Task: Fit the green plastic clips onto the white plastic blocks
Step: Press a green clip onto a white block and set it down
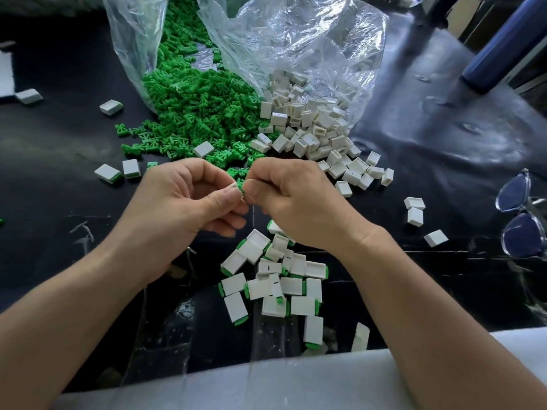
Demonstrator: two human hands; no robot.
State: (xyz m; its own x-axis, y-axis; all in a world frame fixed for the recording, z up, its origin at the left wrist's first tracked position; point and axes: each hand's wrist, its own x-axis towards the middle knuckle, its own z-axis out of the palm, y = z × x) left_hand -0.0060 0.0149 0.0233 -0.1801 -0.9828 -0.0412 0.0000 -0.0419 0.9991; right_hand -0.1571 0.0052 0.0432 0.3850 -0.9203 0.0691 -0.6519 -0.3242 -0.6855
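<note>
A block [232,189] and a clip [241,184] meet between the two hands, held above the dark worktop [59,149] in the middle of the view. The left hand [183,202] has its grip closed on the block. Thumb and forefinger pinch it, and the other fingers curl beneath. The right hand [293,199] has its grip closed on the clip, also pinched between thumb and forefinger. The clip touches the end of the block. Only a sliver of each part shows between the fingertips, so I cannot tell how far the clip sits in the block.

Just below the hands, toward the person, lies a fitted pile [278,279]: white blocks, many with a green clip end showing at one edge. Beyond the hands a clip heap [192,105] spills from a clear left bag [130,42]. Just to its right a block heap [313,125] spills from a clear right bag [296,37]. The two heaps touch where they meet.

Stray blocks [416,210] lie singly or in pairs on the worktop, to either side of the hands. Two at the left, near the left hand, show green at one end. Glasses [521,214] with a clear frame lie at the right edge. A blue tube [503,45] slants across the far right corner. A pale sheet [296,383] runs along the near edge under the forearms.
</note>
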